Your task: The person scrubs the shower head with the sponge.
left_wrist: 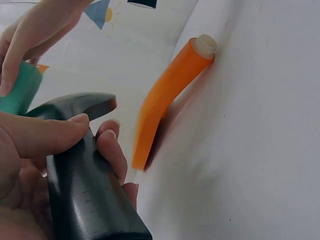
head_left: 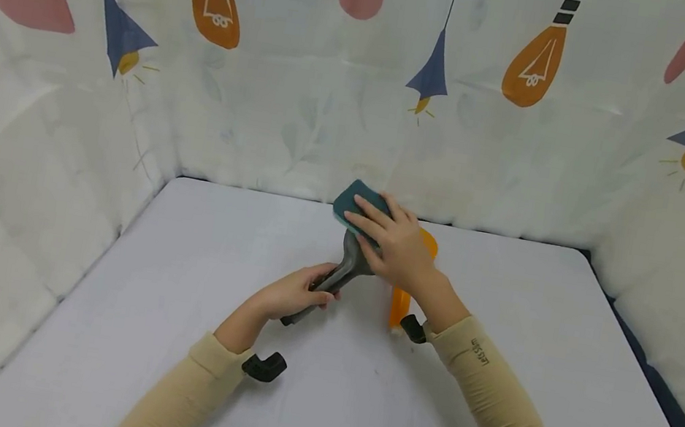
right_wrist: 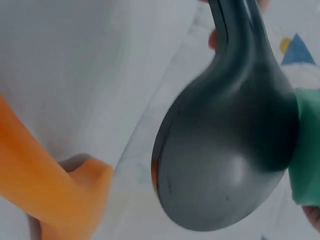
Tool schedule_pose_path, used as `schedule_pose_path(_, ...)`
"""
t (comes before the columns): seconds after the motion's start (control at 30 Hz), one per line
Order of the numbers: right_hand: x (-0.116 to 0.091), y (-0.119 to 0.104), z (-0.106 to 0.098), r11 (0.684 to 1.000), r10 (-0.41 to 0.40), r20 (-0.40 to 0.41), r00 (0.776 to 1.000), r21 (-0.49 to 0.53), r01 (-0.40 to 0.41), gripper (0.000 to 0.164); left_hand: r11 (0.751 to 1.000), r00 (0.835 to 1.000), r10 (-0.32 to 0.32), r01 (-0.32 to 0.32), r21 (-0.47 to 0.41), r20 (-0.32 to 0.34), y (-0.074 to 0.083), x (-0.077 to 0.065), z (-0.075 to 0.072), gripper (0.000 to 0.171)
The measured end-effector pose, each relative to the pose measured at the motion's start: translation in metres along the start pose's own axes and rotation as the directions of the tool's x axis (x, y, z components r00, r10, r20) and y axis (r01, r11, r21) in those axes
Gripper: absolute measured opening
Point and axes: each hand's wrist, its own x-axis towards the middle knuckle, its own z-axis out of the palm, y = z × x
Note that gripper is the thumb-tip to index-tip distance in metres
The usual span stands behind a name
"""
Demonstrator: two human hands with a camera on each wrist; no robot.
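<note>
My left hand (head_left: 297, 292) grips the handle of a dark grey shower head (head_left: 349, 268), thumb on one side and fingers on the other in the left wrist view. The shower head is held tilted above the white table, its rounded back (right_wrist: 230, 145) large in the right wrist view. A green sponge (head_left: 353, 204) is held by my right hand (head_left: 400, 244), with the fingers spread over it. In the right wrist view the sponge (right_wrist: 306, 145) touches the side of the shower head. My right hand hides part of the head in the head view.
An orange shower head (left_wrist: 167, 92) with a pale connector end lies on the white table (head_left: 234, 227), partly behind my right hand in the head view. Pale fabric walls (head_left: 329, 123) printed with lamps and bulbs stand at the back and both sides.
</note>
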Motion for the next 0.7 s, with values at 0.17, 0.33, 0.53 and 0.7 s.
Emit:
schedule_pose_path(0.17, 0.008, -0.002, -0.001, 0.992, -0.127, 0.06, 0.99, -0.014, 0.129, 0.04, 1.0, 1.0, -0.008, 0.008, -0.03, -0.022, 0.001, 0.003, -0.002, 0.042)
schedule_pose_path(0.33, 0.005, 0.018, -0.002, 0.991, 0.134, -0.019, 0.991, 0.014, -0.134, 0.041, 0.995, 1.0, -0.028, 0.026, -0.095, -0.012, 0.002, 0.003, -0.001, 0.039)
schedule_pose_path(0.53, 0.004, 0.018, 0.002, 0.976, 0.216, -0.049, 0.975, 0.002, -0.216, 0.04, 0.988, 0.998, -0.055, 0.053, -0.145, -0.009, 0.001, 0.002, 0.002, 0.041)
schedule_pose_path(0.7, 0.01, -0.002, 0.006, 0.997, -0.076, 0.041, 0.996, -0.006, 0.076, 0.042, 0.989, 0.999, -0.036, 0.033, -0.145, -0.016, 0.001, 0.003, 0.002, 0.046)
